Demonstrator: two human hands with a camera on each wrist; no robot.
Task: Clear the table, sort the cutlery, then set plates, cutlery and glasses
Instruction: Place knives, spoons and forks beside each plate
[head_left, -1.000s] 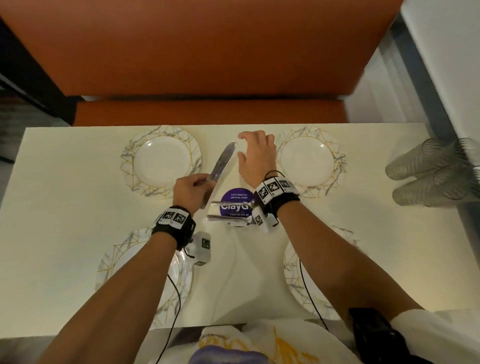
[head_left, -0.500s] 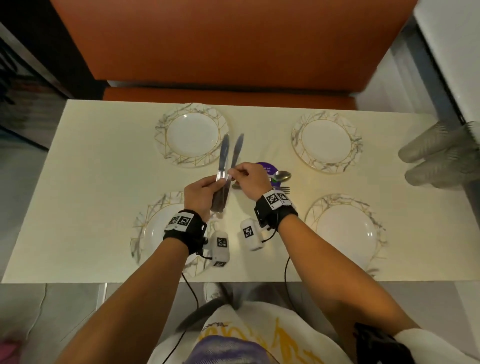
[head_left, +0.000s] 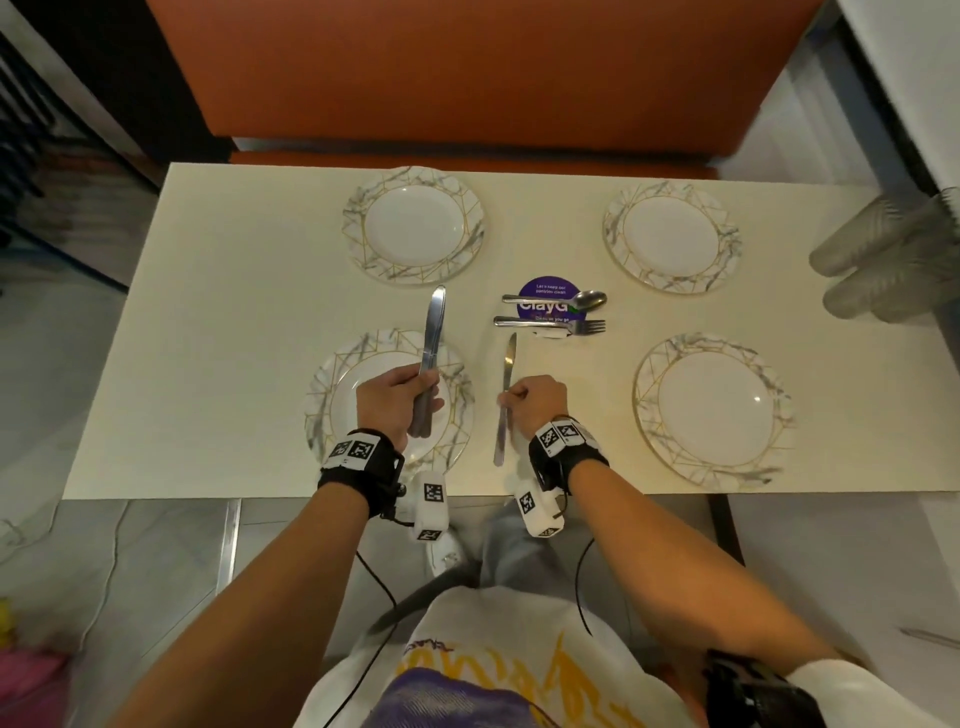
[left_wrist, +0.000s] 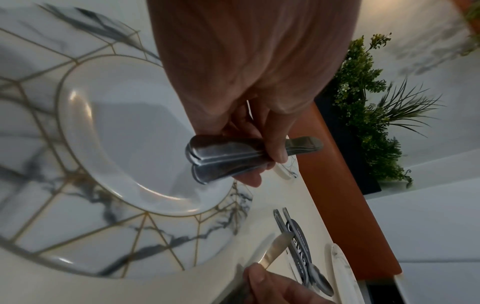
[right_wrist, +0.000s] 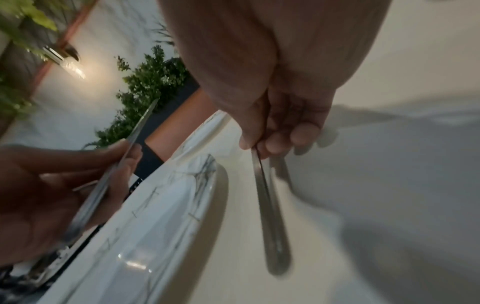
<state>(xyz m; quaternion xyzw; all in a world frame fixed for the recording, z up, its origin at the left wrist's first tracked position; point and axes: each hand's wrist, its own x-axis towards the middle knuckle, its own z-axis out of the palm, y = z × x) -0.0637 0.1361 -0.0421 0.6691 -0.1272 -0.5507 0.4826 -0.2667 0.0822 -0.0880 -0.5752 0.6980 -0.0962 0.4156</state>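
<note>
My left hand (head_left: 423, 387) grips a small stack of table knives (head_left: 431, 332) by their handles (left_wrist: 226, 162), over the near-left plate (head_left: 332, 415), blades pointing away from me. Just right of that plate, my right hand (head_left: 511, 402) pinches a single knife (head_left: 506, 374) at mid-length, handle (right_wrist: 272, 226) towards me, low over the table (head_left: 234, 364). Spoons (head_left: 556, 298) and forks (head_left: 550, 324) lie on a purple round sticker (head_left: 549, 288) at the table's middle. Three more marbled plates sit at far left (head_left: 358, 239), far right (head_left: 618, 249) and near right (head_left: 649, 415).
Ribbed clear glasses (head_left: 883, 260) lie stacked on their sides off the table's right edge. An orange bench (head_left: 467, 78) runs along the far side. Green plants (left_wrist: 369, 115) stand behind it. The near table edge (head_left: 260, 491) is just under my wrists.
My right hand has drawn one knife out of the bundle and carried it back to the right of the near-left plate. My left hand pulled back over that plate with the remaining knives.
</note>
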